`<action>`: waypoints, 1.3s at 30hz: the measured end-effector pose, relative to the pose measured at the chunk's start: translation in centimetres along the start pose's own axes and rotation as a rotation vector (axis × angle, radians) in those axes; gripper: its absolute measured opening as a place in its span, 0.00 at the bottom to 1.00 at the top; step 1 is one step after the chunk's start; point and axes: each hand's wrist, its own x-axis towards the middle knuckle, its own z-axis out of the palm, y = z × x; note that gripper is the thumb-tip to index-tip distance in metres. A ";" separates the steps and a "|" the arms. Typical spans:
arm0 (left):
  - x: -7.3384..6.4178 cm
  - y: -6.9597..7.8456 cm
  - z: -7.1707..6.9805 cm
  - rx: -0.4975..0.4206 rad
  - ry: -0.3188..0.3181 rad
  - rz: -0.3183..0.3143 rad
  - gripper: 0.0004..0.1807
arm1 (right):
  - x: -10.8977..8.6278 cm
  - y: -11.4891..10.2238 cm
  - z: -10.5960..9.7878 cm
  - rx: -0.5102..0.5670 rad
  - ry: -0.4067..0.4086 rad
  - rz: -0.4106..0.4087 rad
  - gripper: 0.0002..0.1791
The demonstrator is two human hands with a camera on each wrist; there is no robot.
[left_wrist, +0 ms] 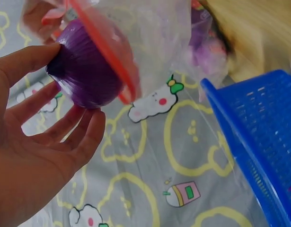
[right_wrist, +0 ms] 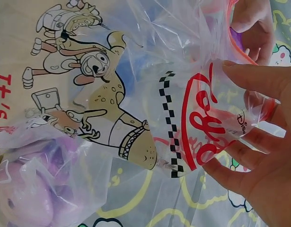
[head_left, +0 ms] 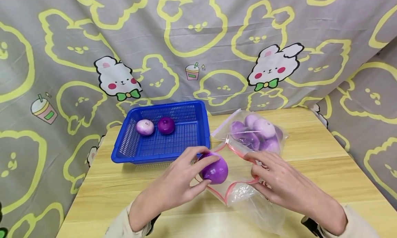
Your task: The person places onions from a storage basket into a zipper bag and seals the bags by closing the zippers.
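Observation:
My left hand (head_left: pixel 181 181) grips a purple onion (head_left: pixel 216 170) between thumb and fingers, at the open mouth of a clear zip bag (head_left: pixel 257 208) with a red-edged rim. In the left wrist view, the far side of the onion (left_wrist: pixel 91 66) lies behind the bag's red edge, its pointed end toward the thumb. My right hand (head_left: pixel 280 177) pinches the opposite side of the bag's rim. Cartoon dogs and red lettering are printed on this bag (right_wrist: pixel 112 94), as the right wrist view shows.
A blue plastic basket (head_left: pixel 173 146) at the back left contains a pale onion (head_left: pixel 145 127) and a dark purple onion (head_left: pixel 165 125). Behind my right hand, another clear bag (head_left: pixel 224 124) lies on the wooden table (head_left: pixel 102 203) with several onions (head_left: pixel 263 128) inside. A patterned curtain (head_left: pixel 192 93) hangs behind.

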 end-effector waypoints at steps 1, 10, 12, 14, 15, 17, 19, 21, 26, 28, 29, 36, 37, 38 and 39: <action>0.0 0.1 0.2 0.005 -0.006 -0.001 0.33 | 0.0 -0.1 0.0 0.005 0.001 0.000 0.23; 0.4 0.8 1.1 0.067 -0.066 -0.066 0.31 | 0.1 -0.3 0.2 0.025 0.073 -0.051 0.20; 0.6 0.9 1.2 0.073 -0.063 -0.064 0.30 | 0.2 -0.4 0.3 0.025 0.095 -0.067 0.20; 0.8 1.0 1.4 0.080 -0.060 -0.061 0.30 | 0.2 -0.5 0.5 0.025 0.111 -0.081 0.19; 0.9 1.1 1.5 0.084 -0.058 -0.058 0.30 | 0.3 -0.5 0.5 0.027 0.114 -0.083 0.19; 1.2 1.2 1.7 0.100 -0.060 -0.052 0.30 | 0.3 -0.6 0.6 0.031 0.118 -0.087 0.19; 1.4 1.3 2.0 0.128 -0.053 -0.040 0.30 | 0.3 -0.7 0.7 0.032 0.119 -0.089 0.18; 1.5 1.3 2.2 0.152 -0.046 -0.031 0.30 | 0.3 -0.7 0.8 0.034 0.114 -0.082 0.18; 1.4 1.3 2.7 0.179 -0.024 -0.016 0.31 | 0.1 -0.7 0.7 0.035 0.112 -0.073 0.18; 1.2 1.2 2.8 0.187 -0.022 -0.009 0.31 | 0.1 -0.6 0.6 0.031 0.111 -0.068 0.18; 1.1 1.1 2.8 0.192 -0.023 -0.004 0.31 | 0.0 -0.6 0.6 0.028 0.113 -0.066 0.18; 0.2 0.4 2.6 0.164 0.000 -0.007 0.25 | 0.0 -0.2 0.5 0.010 0.146 -0.078 0.19; 0.0 0.3 2.5 0.150 0.014 -0.008 0.24 | 0.1 -0.2 0.4 0.009 0.155 -0.082 0.19; -0.1 0.2 2.4 0.135 0.029 -0.010 0.23 | 0.1 -0.1 0.4 0.004 0.165 -0.084 0.19; -0.2 0.0 2.3 0.117 0.047 -0.010 0.22 | 0.1 -0.1 0.4 0.003 0.169 -0.084 0.20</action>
